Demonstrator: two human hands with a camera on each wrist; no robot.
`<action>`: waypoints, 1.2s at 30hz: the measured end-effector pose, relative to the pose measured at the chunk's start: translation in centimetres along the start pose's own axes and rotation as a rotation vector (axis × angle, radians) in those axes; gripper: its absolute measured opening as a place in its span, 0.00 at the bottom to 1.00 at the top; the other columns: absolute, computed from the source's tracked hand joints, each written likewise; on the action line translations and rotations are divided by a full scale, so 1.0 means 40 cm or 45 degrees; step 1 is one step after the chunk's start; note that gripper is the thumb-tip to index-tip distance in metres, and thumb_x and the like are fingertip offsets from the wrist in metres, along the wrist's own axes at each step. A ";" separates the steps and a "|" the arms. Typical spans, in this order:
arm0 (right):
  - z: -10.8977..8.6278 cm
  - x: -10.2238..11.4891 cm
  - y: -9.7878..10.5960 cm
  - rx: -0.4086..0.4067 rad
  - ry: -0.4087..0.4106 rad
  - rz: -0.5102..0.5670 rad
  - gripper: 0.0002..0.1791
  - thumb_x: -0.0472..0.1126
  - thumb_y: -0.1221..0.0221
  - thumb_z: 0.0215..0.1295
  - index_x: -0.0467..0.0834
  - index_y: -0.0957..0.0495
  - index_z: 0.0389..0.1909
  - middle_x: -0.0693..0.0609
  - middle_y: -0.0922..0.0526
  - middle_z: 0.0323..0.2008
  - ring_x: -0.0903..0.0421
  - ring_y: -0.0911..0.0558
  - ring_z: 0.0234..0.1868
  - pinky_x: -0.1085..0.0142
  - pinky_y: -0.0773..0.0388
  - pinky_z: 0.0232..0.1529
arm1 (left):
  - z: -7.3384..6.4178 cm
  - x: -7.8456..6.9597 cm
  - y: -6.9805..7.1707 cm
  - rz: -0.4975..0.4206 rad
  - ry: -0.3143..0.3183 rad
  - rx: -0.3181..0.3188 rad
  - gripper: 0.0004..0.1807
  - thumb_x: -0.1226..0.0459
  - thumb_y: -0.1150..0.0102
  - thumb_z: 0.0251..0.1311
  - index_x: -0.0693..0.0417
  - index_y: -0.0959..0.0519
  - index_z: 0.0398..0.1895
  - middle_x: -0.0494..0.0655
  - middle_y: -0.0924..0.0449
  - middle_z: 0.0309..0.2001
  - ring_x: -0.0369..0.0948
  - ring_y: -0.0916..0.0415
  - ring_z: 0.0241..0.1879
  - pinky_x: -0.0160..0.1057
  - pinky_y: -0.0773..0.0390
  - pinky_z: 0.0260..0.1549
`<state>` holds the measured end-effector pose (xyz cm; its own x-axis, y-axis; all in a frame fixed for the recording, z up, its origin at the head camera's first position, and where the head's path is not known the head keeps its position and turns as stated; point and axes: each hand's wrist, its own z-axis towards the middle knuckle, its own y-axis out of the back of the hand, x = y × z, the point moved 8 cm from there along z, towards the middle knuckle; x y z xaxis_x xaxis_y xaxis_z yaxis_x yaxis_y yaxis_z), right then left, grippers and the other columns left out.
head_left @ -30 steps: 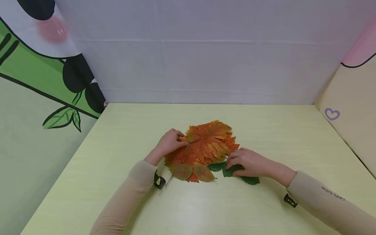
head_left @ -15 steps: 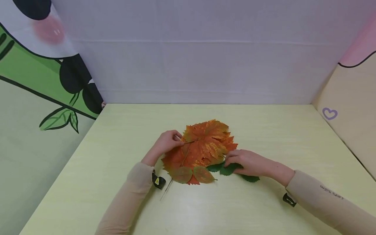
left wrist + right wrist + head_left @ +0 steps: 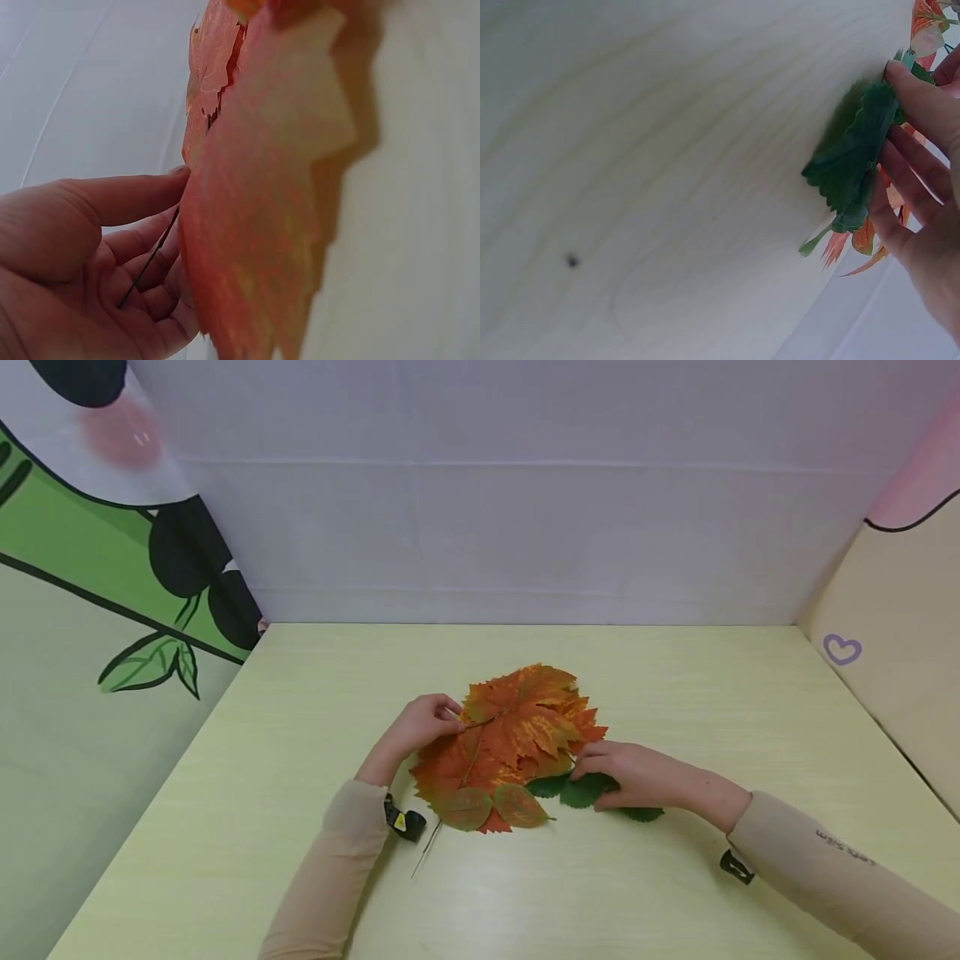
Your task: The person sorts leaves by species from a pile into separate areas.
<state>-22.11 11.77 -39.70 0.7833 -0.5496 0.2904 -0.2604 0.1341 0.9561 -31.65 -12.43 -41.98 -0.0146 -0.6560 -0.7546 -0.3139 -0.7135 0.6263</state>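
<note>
Since the frame a second back, only a small slide leftward and outward at the left grip (image 3: 414,727), plus a slight drag of the orange leaves (image 3: 525,710) the same way, partly just head-camera drift; next to no change at the right grip (image 3: 637,772). On the left, looks like a pinch at the orange edge, thumb tip (image 3: 177,177) right against it, other fingers curled behind a thin dark stem (image 3: 150,268); index contact hidden. On the right, grasping the green leaves (image 3: 585,791), thumb on one face, fingers on the other. Orange pile in mid-surface (image 3: 600,902), between both grips; green ones just right of its near edge. Any join between green and orange hidden. At the near edge of the pile, two small red-green leaves (image 3: 465,808); beside them, thin strands (image 3: 432,837) pointing toward the person, close to the left wrist camera (image 3: 406,822). Could snag there if swept back low. Could also tear or fold at the edge, given a pull on leaf rather than stem, or pull apart if tugged both ways. Farther out, pale backdrop (image 3: 525,527).
</note>
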 end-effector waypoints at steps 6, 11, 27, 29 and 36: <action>0.000 0.011 0.007 -0.034 0.053 -0.082 0.17 0.47 0.37 0.53 0.48 0.22 0.44 0.55 0.25 0.44 0.57 0.23 0.46 0.61 0.26 0.47 | -0.002 0.002 -0.002 -0.029 -0.006 0.016 0.14 0.63 0.41 0.55 0.60 0.25 0.43 0.51 0.21 0.33 0.41 0.27 0.29 0.35 0.29 0.28; -0.003 0.018 0.024 -0.134 0.138 -0.131 0.09 0.42 0.40 0.56 0.48 0.20 0.39 0.57 0.22 0.39 0.60 0.21 0.40 0.63 0.24 0.42 | -0.003 0.001 -0.002 -0.048 -0.002 0.013 0.13 0.64 0.41 0.55 0.60 0.25 0.43 0.52 0.21 0.33 0.41 0.26 0.29 0.35 0.29 0.28; -0.034 -0.083 0.113 -0.406 -0.056 -0.010 0.08 0.38 0.41 0.58 0.48 0.21 0.39 0.58 0.18 0.35 0.64 0.21 0.33 0.66 0.25 0.35 | -0.011 -0.003 -0.008 -0.069 -0.021 0.053 0.13 0.65 0.43 0.56 0.62 0.25 0.44 0.53 0.21 0.34 0.41 0.25 0.30 0.36 0.28 0.31; -0.042 -0.119 0.122 -0.425 -0.145 0.025 0.09 0.36 0.42 0.59 0.46 0.21 0.40 0.56 0.18 0.35 0.62 0.21 0.32 0.66 0.25 0.33 | -0.012 -0.002 -0.009 -0.067 -0.015 0.051 0.13 0.65 0.43 0.57 0.61 0.25 0.44 0.53 0.21 0.34 0.41 0.26 0.30 0.36 0.28 0.30; -0.077 -0.257 0.135 -0.470 -0.400 0.172 0.09 0.34 0.46 0.63 0.41 0.23 0.43 0.50 0.19 0.35 0.57 0.22 0.33 0.65 0.26 0.32 | -0.010 0.000 -0.009 -0.057 -0.018 0.043 0.13 0.65 0.43 0.57 0.61 0.25 0.44 0.53 0.21 0.34 0.41 0.26 0.30 0.35 0.28 0.30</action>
<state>-29.82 20.68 -37.39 0.5338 -0.7213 0.4415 -0.0865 0.4727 0.8770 -31.15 -12.27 -42.14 -0.0128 -0.6199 -0.7845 -0.3464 -0.7333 0.5851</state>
